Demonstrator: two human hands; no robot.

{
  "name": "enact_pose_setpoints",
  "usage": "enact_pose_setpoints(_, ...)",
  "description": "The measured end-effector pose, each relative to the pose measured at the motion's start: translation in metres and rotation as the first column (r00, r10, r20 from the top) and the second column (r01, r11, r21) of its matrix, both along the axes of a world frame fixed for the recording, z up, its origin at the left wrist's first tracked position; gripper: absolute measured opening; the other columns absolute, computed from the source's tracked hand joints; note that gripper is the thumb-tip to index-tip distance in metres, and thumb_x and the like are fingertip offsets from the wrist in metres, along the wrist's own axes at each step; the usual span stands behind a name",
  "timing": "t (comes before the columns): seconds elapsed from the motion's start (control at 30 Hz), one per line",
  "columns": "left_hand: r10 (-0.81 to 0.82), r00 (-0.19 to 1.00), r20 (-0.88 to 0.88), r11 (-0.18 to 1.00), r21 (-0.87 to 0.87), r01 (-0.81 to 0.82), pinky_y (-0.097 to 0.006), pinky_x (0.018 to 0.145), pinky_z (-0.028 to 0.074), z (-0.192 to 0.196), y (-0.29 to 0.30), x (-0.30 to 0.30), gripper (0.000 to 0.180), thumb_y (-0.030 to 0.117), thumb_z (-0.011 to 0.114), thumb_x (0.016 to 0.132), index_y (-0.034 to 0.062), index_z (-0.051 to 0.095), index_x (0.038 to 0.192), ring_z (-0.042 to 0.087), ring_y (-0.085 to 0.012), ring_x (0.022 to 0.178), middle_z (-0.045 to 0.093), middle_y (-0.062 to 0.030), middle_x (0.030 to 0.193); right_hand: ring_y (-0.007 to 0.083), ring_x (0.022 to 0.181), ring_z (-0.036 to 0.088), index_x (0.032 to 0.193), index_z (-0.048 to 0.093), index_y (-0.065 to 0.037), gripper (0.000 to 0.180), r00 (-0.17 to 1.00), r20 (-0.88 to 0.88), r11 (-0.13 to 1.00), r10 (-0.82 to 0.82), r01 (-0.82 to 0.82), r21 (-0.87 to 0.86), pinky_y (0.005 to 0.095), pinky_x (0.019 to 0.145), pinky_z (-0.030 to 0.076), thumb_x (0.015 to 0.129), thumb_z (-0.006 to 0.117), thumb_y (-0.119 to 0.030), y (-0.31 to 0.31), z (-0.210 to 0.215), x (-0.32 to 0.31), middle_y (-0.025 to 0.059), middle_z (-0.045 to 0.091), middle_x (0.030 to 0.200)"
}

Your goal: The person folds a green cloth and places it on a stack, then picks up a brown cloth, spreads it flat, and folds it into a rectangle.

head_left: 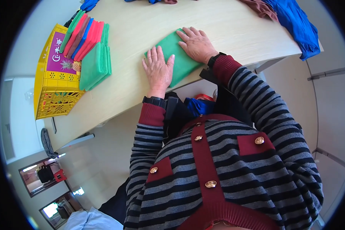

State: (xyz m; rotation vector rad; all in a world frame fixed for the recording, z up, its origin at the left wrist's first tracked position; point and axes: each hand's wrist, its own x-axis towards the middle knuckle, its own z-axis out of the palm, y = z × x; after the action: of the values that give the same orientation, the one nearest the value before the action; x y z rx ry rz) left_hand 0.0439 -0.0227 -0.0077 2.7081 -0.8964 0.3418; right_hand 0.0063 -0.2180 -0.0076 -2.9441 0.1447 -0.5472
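A folded green cloth (177,55) lies flat at the table's near edge, between and under my two hands. My left hand (158,70) rests on its left side, palm down with the fingers stretched out. On its upper right part lies my right hand (197,45), also flat, its fingers a little spread. Neither hand grips anything. To the left, a stack of folded cloths (89,33) in green, red, brown and blue leans beside a yellow plastic basket, with more folded green cloths (96,66) at its near end.
The yellow basket (61,82), with a purple label, stands at the table's left end. Blue fabric (295,25) hangs over the right edge, next to brown fabric (261,8). More cloth lies at the far edge of the pale wooden table (130,82). Blue cloth (197,106) shows below the near edge.
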Motion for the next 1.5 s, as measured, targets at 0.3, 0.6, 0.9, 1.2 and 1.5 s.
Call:
enact_pose_setpoints(0.3,-0.033,0.998,0.051,0.999,0.007,0.033,-0.062,0.119,0.016,-0.004,0.008,-0.015,0.067,0.047,0.044,0.102,0.0009,0.037,0.15,0.026,-0.0372,0.149,0.035,-0.02,0.157,0.035,0.144,0.037,0.147,0.044,-0.007,0.056,0.987,0.161,0.995,0.024,-0.039,0.089,0.0531,0.118,0.028,0.1,0.05,-0.037,0.043,0.025,-0.014,0.0162,0.045,0.151)
enact_pose_setpoints(0.6,0.031,0.999,-0.03,0.999,-0.03,-0.032,-0.062,0.119,0.016,-0.005,0.002,-0.037,0.061,0.035,0.046,0.103,0.0015,0.034,0.152,0.023,-0.0373,0.151,0.032,-0.0189,0.159,0.0341,0.145,0.035,0.145,0.049,-0.007,0.055,0.986,0.111,0.975,0.125,-0.143,0.173,0.0477,0.12,0.025,0.104,0.039,-0.043,0.066,0.004,-0.014,0.0143,0.047,0.15)
enact_pose_setpoints(0.9,0.024,1.0,-0.001,0.999,0.022,-0.024,-0.061,0.119,0.018,-0.003,0.001,-0.038,0.061,0.037,0.042,0.104,0.0009,0.033,0.153,0.023,-0.0371,0.151,0.029,-0.0186,0.161,0.0336,0.145,0.035,0.146,0.049,-0.011,0.052,0.995,0.086,0.998,-0.041,0.036,0.058,0.047,0.119,0.026,0.104,0.041,-0.041,0.013,-0.002,-0.019,0.012,0.045,0.153)
enact_pose_setpoints(1.2,0.013,1.0,-0.018,1.0,0.018,-0.012,-0.062,0.119,0.016,0.001,0.005,-0.036,0.06,0.038,0.041,0.105,0.0003,0.034,0.152,0.022,-0.037,0.151,0.029,-0.0187,0.161,0.0362,0.148,0.031,0.149,0.043,-0.008,0.054,0.983,0.011,0.982,-0.186,0.185,0.047,0.0514,0.12,0.024,0.104,0.042,-0.038,-0.014,0.012,-0.035,0.0145,0.039,0.157)
enact_pose_setpoints(1.5,-0.054,0.998,-0.031,0.999,-0.012,0.053,-0.06,0.12,0.014,0.003,-0.001,-0.005,0.058,0.036,0.04,0.105,0.0016,0.036,0.152,0.024,-0.036,0.151,0.033,-0.0173,0.16,0.0344,0.148,0.03,0.149,0.044,-0.009,0.057,0.991,-0.02,0.99,0.135,-0.134,0.049,0.0512,0.118,0.026,0.102,0.044,-0.04,0.045,0.02,-0.01,0.0135,0.042,0.156)
